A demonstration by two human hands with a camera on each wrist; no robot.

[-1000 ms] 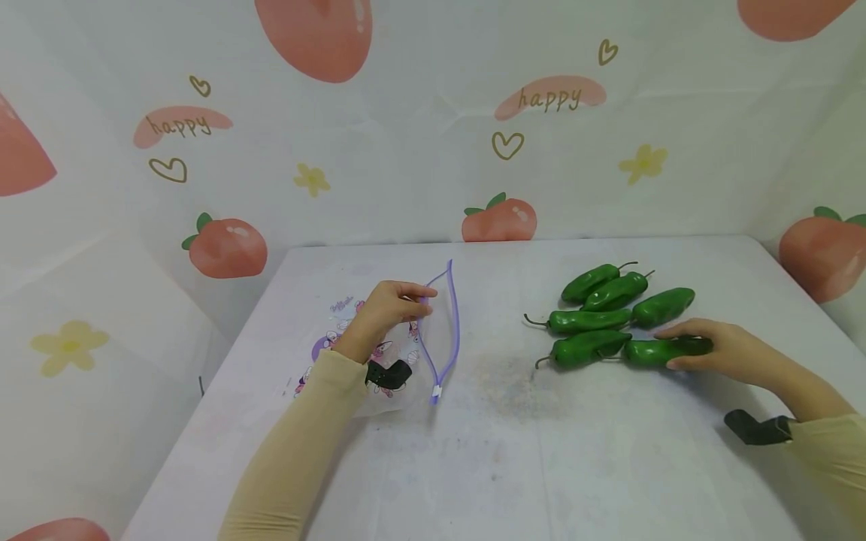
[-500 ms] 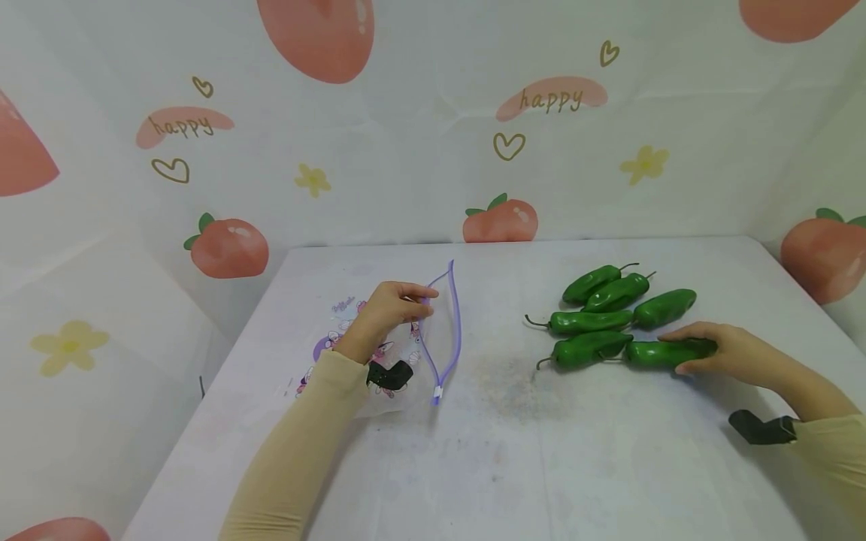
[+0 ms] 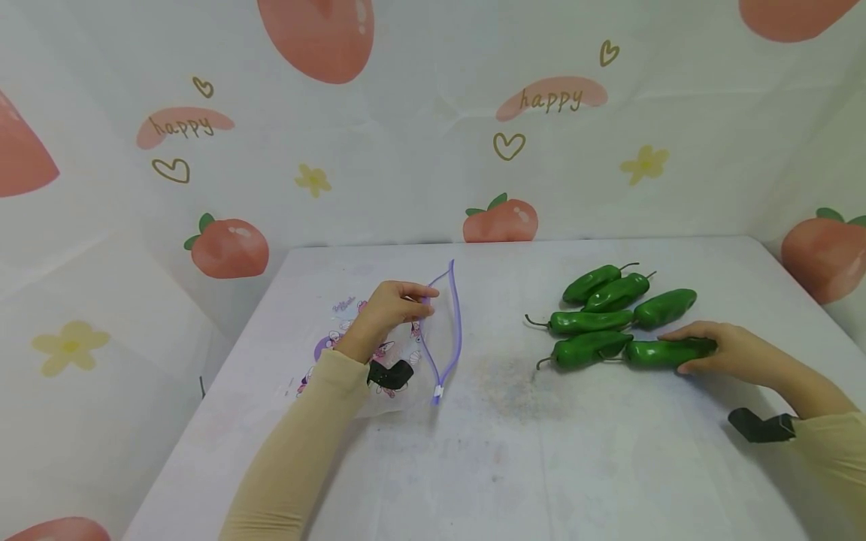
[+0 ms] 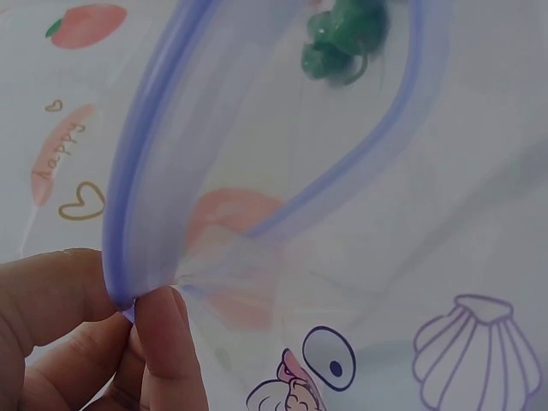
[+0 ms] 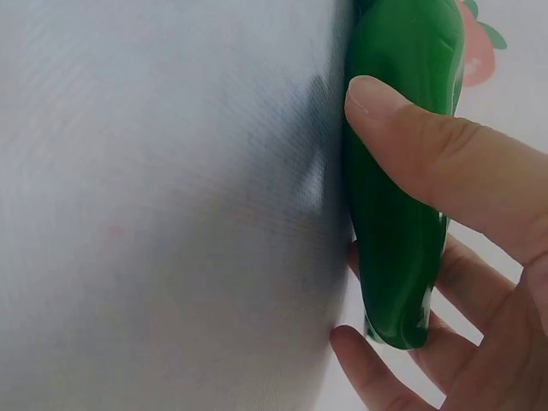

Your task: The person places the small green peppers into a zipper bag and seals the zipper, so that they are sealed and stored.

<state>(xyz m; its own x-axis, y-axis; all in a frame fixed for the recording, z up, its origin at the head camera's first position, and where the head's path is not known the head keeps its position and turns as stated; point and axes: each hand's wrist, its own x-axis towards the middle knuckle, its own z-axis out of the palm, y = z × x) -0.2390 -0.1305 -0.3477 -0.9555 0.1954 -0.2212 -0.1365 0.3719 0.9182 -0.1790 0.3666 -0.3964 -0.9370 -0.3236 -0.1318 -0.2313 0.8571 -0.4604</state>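
A clear zip bag point(image 3: 395, 398) with a purple rim and printed cartoon figures lies on the left half of the table, its mouth spread apart. My left hand point(image 3: 387, 312) pinches the near side of that purple rim point(image 4: 128, 197) between thumb and fingers. On the right, my right hand point(image 3: 720, 349) grips a green pepper point(image 3: 649, 353) at its blunt end. In the right wrist view the thumb lies along one side of this pepper point(image 5: 398, 197), with fingers curled round the other side.
Several more green peppers point(image 3: 588, 321) lie grouped left of and behind the held one, stems pointing various ways. A white slider point(image 3: 437, 391) sits at the bag rim's near end. Behind the white table point(image 3: 494, 473) hangs a printed backdrop point(image 3: 406, 143).
My right hand has shifted very slightly to the right along the pepper since a second ago. The left hand and the bag stay as they were.
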